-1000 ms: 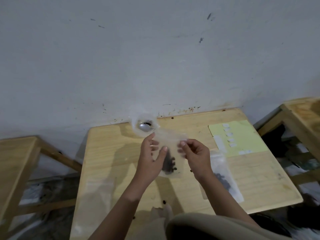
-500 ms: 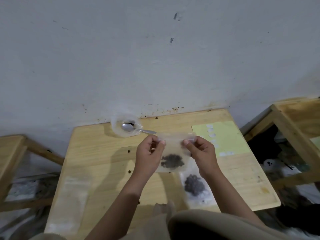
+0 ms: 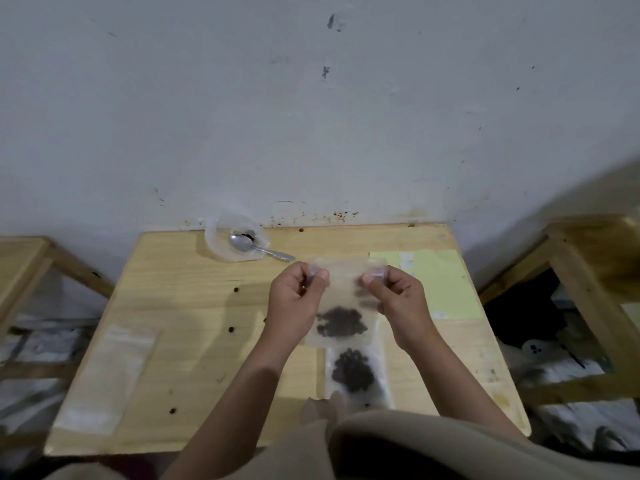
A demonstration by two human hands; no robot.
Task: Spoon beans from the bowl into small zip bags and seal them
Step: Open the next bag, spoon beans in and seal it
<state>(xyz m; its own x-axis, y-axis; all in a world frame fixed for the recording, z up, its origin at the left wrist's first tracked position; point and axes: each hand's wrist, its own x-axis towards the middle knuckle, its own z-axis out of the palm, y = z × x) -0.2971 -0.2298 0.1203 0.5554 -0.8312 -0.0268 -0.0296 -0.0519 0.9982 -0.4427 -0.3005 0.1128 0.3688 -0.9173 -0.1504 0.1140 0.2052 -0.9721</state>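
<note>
I hold a small clear zip bag [image 3: 343,292] upright above the wooden table [image 3: 194,306]. Dark beans [image 3: 341,322] sit bunched at its bottom. My left hand [image 3: 294,306] pinches the bag's top left corner and my right hand [image 3: 398,303] pinches its top right corner, along the zip strip. A second bag with beans [image 3: 355,370] lies flat on the table below the held one. The clear plastic bowl [image 3: 221,242] stands at the table's far edge, with a metal spoon [image 3: 258,247] resting in it beside a few leftover beans.
A stack of unfilled clear bags [image 3: 107,372] lies at the table's left front. A yellow-green sheet with white labels [image 3: 436,282] lies at the right. Several loose beans dot the tabletop. Wooden furniture stands on both sides, and a grey wall rises right behind.
The bag has turned upright and its beans have settled to the bottom. Both hands have shifted to pinch its top corners. The camera view has moved, so the table appears further right.
</note>
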